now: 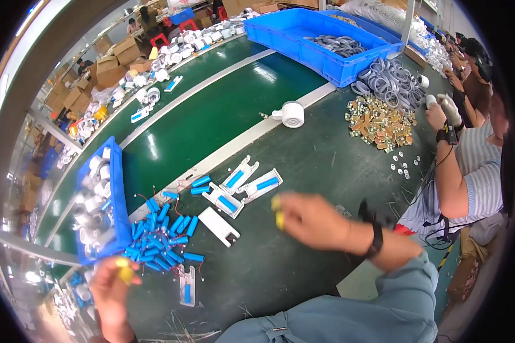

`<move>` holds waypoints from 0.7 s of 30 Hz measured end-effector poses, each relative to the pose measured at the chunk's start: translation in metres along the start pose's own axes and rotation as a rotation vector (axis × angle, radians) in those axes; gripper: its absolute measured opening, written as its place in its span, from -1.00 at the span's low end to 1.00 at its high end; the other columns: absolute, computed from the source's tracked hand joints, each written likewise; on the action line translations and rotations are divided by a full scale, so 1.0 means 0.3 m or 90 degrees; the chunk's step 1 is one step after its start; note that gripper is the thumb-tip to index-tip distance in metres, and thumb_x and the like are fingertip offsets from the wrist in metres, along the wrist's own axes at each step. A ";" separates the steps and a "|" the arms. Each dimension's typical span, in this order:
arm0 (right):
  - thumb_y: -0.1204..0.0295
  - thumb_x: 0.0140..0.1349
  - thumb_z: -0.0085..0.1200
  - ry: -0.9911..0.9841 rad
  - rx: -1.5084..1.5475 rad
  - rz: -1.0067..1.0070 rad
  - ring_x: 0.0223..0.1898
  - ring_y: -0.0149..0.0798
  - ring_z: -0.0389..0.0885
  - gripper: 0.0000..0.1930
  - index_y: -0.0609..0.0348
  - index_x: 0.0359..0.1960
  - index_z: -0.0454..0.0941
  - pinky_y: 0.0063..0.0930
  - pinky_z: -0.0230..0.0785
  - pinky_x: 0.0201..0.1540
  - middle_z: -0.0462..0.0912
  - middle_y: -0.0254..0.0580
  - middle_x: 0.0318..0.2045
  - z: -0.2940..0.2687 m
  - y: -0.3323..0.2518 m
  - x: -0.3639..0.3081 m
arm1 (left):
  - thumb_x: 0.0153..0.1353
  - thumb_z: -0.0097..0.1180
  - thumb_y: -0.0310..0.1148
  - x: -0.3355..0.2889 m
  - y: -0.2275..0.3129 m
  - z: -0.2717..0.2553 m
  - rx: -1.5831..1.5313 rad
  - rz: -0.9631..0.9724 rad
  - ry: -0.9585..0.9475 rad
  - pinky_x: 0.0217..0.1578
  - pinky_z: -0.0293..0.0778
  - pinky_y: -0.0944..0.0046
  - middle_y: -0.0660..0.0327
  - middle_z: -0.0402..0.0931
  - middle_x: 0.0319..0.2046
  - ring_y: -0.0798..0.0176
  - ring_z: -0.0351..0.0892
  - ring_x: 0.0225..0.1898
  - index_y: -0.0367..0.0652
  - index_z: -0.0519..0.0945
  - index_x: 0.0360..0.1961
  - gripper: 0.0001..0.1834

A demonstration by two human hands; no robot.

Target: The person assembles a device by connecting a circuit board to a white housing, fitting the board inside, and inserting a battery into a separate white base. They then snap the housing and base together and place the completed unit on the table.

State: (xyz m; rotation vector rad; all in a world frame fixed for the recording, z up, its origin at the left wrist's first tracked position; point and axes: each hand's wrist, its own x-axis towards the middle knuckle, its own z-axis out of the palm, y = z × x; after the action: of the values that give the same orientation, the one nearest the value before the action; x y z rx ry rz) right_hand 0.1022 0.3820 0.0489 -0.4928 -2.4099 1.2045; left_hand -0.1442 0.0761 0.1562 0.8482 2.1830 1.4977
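Observation:
My left hand (111,291), with yellow fingertip covers, is at the lower left beside a pile of blue cylindrical batteries (160,243) with thin wires. Its fingers are bent together; what they hold, if anything, I cannot make out. My right hand (317,222), slightly blurred, hovers over the table's middle. Its yellow-covered tips are a little apart, and nothing shows between them. To its left lie white plastic half-shells with batteries inside, one of them a shell (267,183). A white shell (219,227) lies back side up. Nearer me is another battery-filled shell (187,287).
A blue bin (117,200) of white parts stands left. Beyond the green conveyor (212,103) lie more white parts. Far right, a large blue crate (326,63) adjoins grey rings (392,83) and circuit boards (380,123). A white round-headed device (292,115) rests mid-table. Co-workers sit right.

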 end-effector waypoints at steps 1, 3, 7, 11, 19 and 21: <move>0.50 0.19 0.06 0.010 -0.132 0.010 -0.37 0.04 0.61 -0.73 0.19 -0.06 0.48 -0.23 0.46 -0.34 0.60 0.04 -0.35 -0.039 0.022 0.088 | 0.24 0.09 -0.61 -0.077 -0.005 -0.003 -0.036 -0.020 -0.011 -0.32 0.58 0.35 0.14 0.61 -0.28 0.33 0.60 -0.33 -0.28 0.58 -0.15 -0.84; 0.49 0.15 0.08 0.229 -0.277 -0.102 -0.21 0.15 0.56 -0.70 0.25 -0.06 0.47 -0.08 0.45 -0.19 0.55 0.09 -0.23 -0.041 0.093 0.274 | 0.25 0.06 -0.59 -0.204 -0.035 0.028 -0.054 -0.056 0.037 -0.38 0.54 0.39 0.15 0.61 -0.32 0.37 0.57 -0.37 -0.26 0.55 -0.17 -0.87; 0.41 0.13 0.09 0.204 -0.633 -0.128 0.00 0.07 0.50 -0.74 0.22 -0.15 0.48 -0.12 0.40 -0.03 0.51 0.04 -0.08 -0.094 0.295 0.610 | 0.25 0.07 -0.61 -0.331 -0.159 0.041 -0.117 -0.131 0.061 -0.33 0.56 0.37 0.13 0.63 -0.30 0.33 0.61 -0.30 -0.28 0.55 -0.16 -0.85; 0.43 0.13 0.04 0.130 -0.737 0.029 0.00 -0.06 0.55 -0.75 0.13 -0.13 0.53 -0.11 0.37 -0.01 0.59 -0.09 -0.10 -0.083 0.448 0.751 | 0.25 0.01 -0.68 -0.446 -0.227 0.057 -0.157 -0.268 0.072 -0.16 0.57 0.33 0.09 0.62 -0.20 0.27 0.63 -0.18 -0.36 0.53 -0.06 -0.76; 0.61 0.10 -0.02 0.193 -0.630 -0.158 -0.11 0.10 0.59 -0.64 0.17 -0.03 0.52 -0.03 0.41 -0.05 0.65 0.06 -0.21 -0.168 0.457 0.658 | 0.26 -0.01 -0.66 -0.440 -0.340 0.079 -0.066 -0.279 0.072 -0.22 0.50 0.41 0.16 0.62 -0.24 0.39 0.57 -0.30 -0.39 0.52 -0.03 -0.75; 0.61 0.14 0.01 0.287 -0.584 -0.188 -0.17 0.10 0.60 -0.62 0.21 0.05 0.49 -0.11 0.43 -0.04 0.64 0.07 -0.23 -0.210 0.395 0.570 | 0.17 0.09 -0.62 -0.390 -0.353 0.101 0.203 -0.136 0.069 -0.21 0.51 0.27 0.10 0.60 -0.25 0.24 0.60 -0.27 -0.37 0.52 -0.05 -0.72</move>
State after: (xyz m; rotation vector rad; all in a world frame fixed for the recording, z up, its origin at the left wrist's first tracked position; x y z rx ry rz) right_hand 0.0025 0.5730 0.0201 -0.5474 -2.3755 -0.1866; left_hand -0.0667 -0.0062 0.0421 0.6126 2.5445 1.1366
